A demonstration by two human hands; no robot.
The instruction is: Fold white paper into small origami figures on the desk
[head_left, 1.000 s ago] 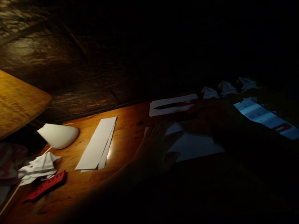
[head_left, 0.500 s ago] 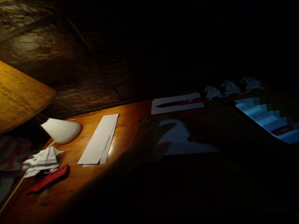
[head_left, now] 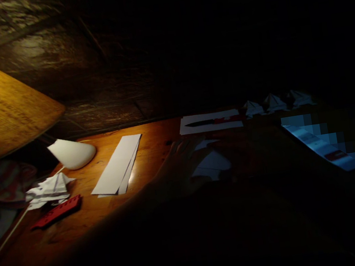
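In dim light at the middle of the table, a white sheet of paper (head_left: 213, 163) shows a crease line and is partly covered by my hands. My left hand (head_left: 183, 161) holds its left side, fingers stretched forward over it and the thumb near the close edge. A smaller pale part of the paper shows beyond the fingers. My right hand (head_left: 242, 154) is at the paper's right side, so dark that its fingers cannot be made out. Just beyond, a knife (head_left: 211, 121) with a dark blade and red handle lies on white paper sheets (head_left: 185, 130).
Left lie white paper strips (head_left: 117, 166), a folded paper piece (head_left: 51, 189) and a red slotted object (head_left: 57, 212), beside a lamp's white base (head_left: 72, 154) and cord. Its shade (head_left: 3, 105) overhangs. Three folded paper shapes (head_left: 275, 103) stand back right, near a glowing phone-like screen (head_left: 321, 142).
The paper's lit outline between my hands has changed from one rounded patch to two smaller parts. My right hand seems shifted slightly right. The other objects stay in place.
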